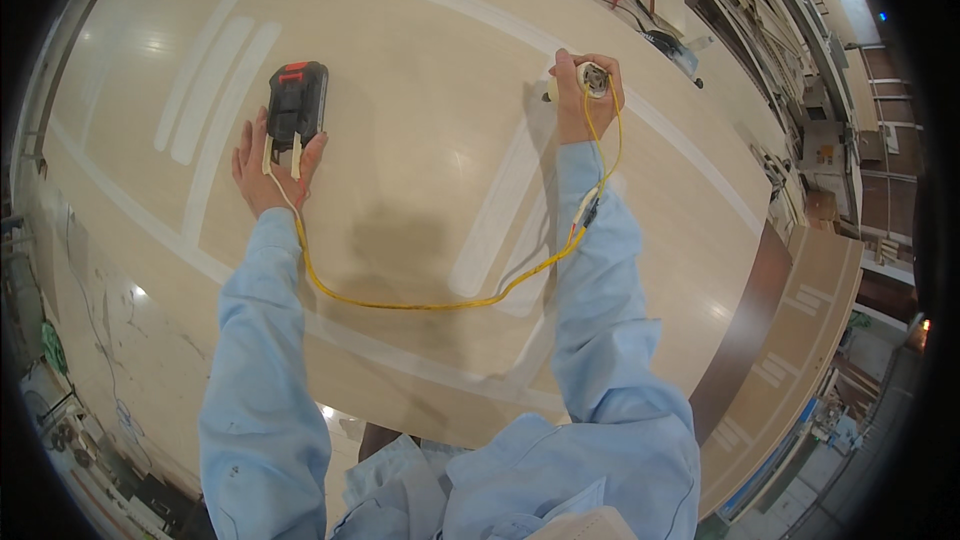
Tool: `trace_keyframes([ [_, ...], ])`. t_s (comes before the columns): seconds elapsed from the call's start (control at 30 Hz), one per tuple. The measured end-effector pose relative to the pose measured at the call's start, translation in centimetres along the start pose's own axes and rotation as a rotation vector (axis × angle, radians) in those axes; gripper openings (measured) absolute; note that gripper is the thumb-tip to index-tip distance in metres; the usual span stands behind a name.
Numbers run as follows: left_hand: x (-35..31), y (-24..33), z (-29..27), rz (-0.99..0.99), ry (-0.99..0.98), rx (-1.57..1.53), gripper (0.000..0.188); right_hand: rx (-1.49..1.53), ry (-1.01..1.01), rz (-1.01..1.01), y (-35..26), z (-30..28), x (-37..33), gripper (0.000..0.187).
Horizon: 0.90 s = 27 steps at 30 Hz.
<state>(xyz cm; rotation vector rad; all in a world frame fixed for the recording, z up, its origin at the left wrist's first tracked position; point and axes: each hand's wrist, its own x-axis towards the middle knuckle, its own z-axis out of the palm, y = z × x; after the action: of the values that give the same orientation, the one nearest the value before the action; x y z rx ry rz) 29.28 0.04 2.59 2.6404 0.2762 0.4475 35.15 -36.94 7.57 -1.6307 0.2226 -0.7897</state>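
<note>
The black battery (298, 105) lies on the table (420, 120), its near end between your left hand's (268, 183) parted thumb and fingers, beside two pale strips (297, 153). Your right hand (577, 115) grips a round part (594, 81); yellow cable (425, 306) spans between. You seem to be connecting power; next calls for steady contact.

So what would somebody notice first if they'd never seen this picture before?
Probably the bright yellow cable, sagging between the two hands over the pale panel. Next, the black-and-red battery pack on the left, with the left hand at its near end. Then the small round device gripped by the right hand, farther right.
</note>
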Motion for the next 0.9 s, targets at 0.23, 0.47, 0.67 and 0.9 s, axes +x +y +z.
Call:
trace_keyframes([
  [0.23, 0.1, -0.6, 0.0, 0.022, -0.024, 0.055, 0.08, 0.084, 0.067, -0.147, -0.7, -1.6, 0.7, 0.021],
  [0.47, 0.3, -1.0, 0.7, 0.054, 0.042, 0.0, 0.083, -0.009, 0.01, -0.102, -0.1, -1.2, 0.9, 0.022],
  [0.67, -0.2, -1.2, 0.6, 0.069, 0.048, 0.009, 0.086, 0.067, 0.04, -0.082, 0.2, -0.7, 2.4, 0.024],
  [0.9, 0.4, -0.6, 0.3, 0.048, 0.051, 0.062, 0.088, 0.061, 0.062, -0.106, 1.1, 0.1, 2.8, 0.023],
])
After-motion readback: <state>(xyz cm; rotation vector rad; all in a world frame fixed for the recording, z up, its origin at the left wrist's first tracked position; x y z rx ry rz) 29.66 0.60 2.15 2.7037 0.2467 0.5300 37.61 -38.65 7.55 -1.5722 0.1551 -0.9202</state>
